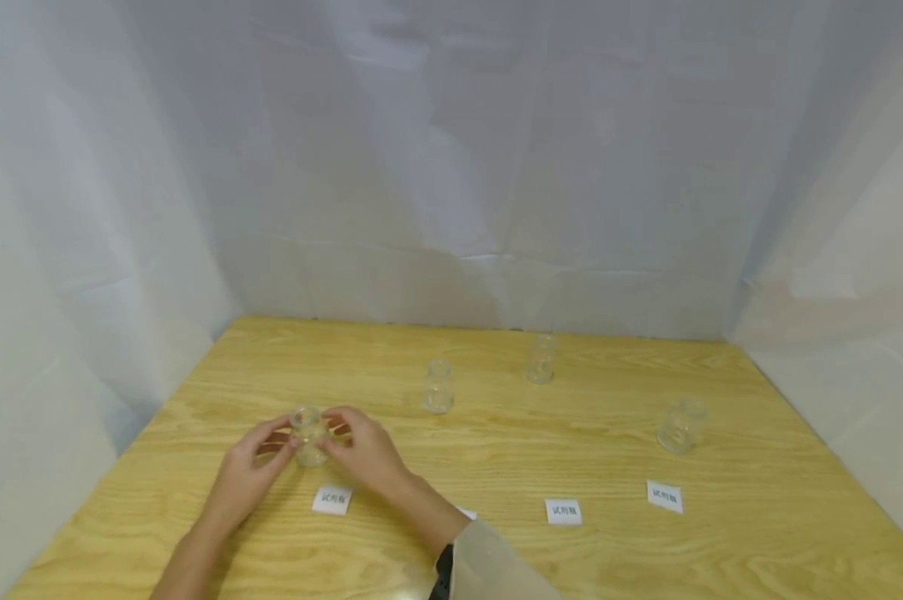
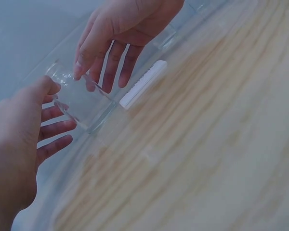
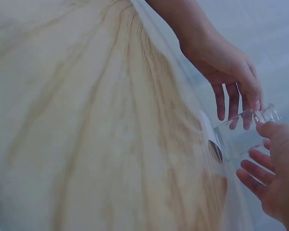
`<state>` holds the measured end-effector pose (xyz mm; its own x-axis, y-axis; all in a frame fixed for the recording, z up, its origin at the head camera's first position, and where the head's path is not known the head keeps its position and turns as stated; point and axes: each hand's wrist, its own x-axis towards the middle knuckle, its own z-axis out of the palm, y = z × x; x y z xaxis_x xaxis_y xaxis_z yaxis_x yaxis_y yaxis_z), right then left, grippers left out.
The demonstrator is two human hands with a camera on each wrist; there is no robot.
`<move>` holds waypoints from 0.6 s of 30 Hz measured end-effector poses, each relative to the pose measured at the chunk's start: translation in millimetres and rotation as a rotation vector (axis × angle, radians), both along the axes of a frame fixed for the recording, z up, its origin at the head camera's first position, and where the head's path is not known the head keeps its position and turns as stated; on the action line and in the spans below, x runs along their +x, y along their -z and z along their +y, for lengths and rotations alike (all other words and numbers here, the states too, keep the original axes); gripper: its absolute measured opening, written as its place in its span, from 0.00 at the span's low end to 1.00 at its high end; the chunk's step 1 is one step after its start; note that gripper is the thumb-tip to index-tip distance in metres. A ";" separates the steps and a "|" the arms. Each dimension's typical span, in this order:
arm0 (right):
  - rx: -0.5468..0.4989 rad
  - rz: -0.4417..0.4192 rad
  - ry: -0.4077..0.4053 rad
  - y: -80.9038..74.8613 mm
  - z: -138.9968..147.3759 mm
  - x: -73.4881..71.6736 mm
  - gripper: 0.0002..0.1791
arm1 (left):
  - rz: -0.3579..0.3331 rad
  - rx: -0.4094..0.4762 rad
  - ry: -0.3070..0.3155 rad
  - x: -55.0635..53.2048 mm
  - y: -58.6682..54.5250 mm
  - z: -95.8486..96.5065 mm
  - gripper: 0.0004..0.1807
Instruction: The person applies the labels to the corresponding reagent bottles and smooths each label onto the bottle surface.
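Observation:
A clear glass bottle [image 1: 311,448] with a rimmed mouth stands roughly upright between the two hands, left of the table's middle. From its left side the left hand [image 1: 247,468] pinches it near the shoulder with thumb and forefinger. Opposite, the right hand [image 1: 369,452] holds it the same way, thumb toward the near side. In the left wrist view the other fingers of both hands spread loosely around the glass [image 2: 89,108]. The bottle's base is close over the wood in the right wrist view. A white card with printed characters [image 1: 332,499] lies just in front of the bottle.
Three more clear glass bottles stand farther off: one near the middle [image 1: 438,387], one behind it [image 1: 541,360], one at right [image 1: 680,427]. Printed cards [image 1: 563,512] lie along the front, one partly behind the right forearm. Pale sheeting [image 1: 496,167] encloses the wooden table [image 1: 496,450].

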<state>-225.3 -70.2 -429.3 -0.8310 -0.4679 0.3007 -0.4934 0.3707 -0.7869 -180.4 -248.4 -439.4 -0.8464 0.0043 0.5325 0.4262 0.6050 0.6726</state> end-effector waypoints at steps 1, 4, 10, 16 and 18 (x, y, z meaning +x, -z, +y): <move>-0.002 -0.003 0.001 -0.4 1.6 0.1 0.19 | 0.001 0.000 0.001 -0.8 0.3 1.1 0.19; -0.008 -0.010 0.004 -0.8 6.0 -0.5 0.19 | -0.003 -0.003 0.006 -1.6 0.3 5.1 0.19; -0.004 -0.012 0.024 -0.5 13.7 -1.8 0.20 | -0.001 0.000 0.019 -3.5 -0.1 13.9 0.19; -0.005 -0.025 0.057 -1.7 21.8 -0.5 0.20 | -0.004 0.025 0.053 -8.0 1.7 21.7 0.18; -0.011 -0.033 0.062 -2.2 24.3 0.2 0.20 | -0.004 0.030 0.061 -9.2 2.4 23.9 0.18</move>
<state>-225.1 -45.8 -427.1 -0.8678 -0.4121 0.2778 -0.4437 0.3906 -0.8065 -189.6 -224.5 -441.9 -0.8470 0.0404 0.5301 0.4593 0.5577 0.6914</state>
